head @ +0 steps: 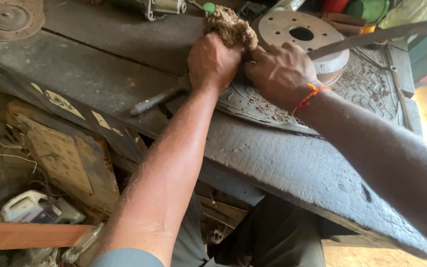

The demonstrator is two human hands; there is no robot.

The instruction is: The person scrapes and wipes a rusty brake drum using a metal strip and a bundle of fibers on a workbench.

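Both hands meet at about 12 o'clock on a dark, grimy workbench [292, 168], and the work in hand looks like wiping or rubbing with a wad of brownish rag or fibre waste [229, 25]. The left hand [212, 62] is clenched around the lower part of that wad, whose frayed top sticks up above the knuckles. The right hand [280, 71], just beside it at 3 o'clock and touching it, has its fingers curled in toward the same bundle; whether they grip the wad itself or some small part hidden under it, I cannot tell. A red-orange thread [310, 96] circles the right wrist.

Directly behind the right hand, at 1 o'clock, sits a round metal drum [302, 32] with a centre hole and a ring of smaller holes, resting on a patterned mat [371, 84] strewn with rusty crumbs. A long flat metal bar [386, 34] runs from the right hand out to the 2 o'clock corner. At 9 o'clock of the left wrist a metal tool handle [156, 101] lies flat on the bench.

Judging by the pose, this is the middle of a cleaning step: the wad is gathered and held tight (not yet pressed on the drum face). The next move would call for a firm grip on the wad and a steadying hand on whatever is being rubbed, since loose grit lies all around.

A rusty disc [8, 17] sits far off at 10 o'clock, and a white plastic jug [28, 205] lies below at 8 o'clock.
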